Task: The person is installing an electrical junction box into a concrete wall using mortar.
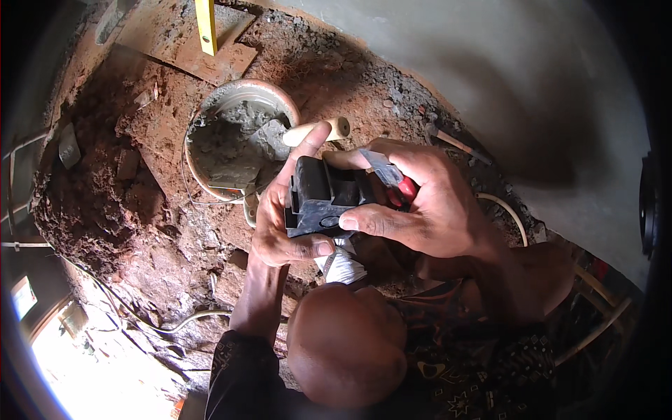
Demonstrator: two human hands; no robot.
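A black plastic electrical box (325, 196) with an open-sided, ridged form is held up between my hands. My left hand (276, 224) grips its left side, fingers wrapped around the edge. My right hand (427, 203) presses a thumb on the box's near face. The same hand also holds a red-handled tool (406, 189) with a flat grey blade pointing up and left; its exact kind is partly hidden by my fingers. Just beyond the box, a trowel's wooden handle (318, 131) leans out of a bucket (283, 94) of wet grey mortar (231, 147).
A yellow spirit level (206, 28) stands on a board (185, 59) at the far left. A hammer (458, 145) lies by the grey wall (532, 70) on the right. Pale conduit (189, 320) crosses the rough red soil (175, 259). Bright light enters lower left.
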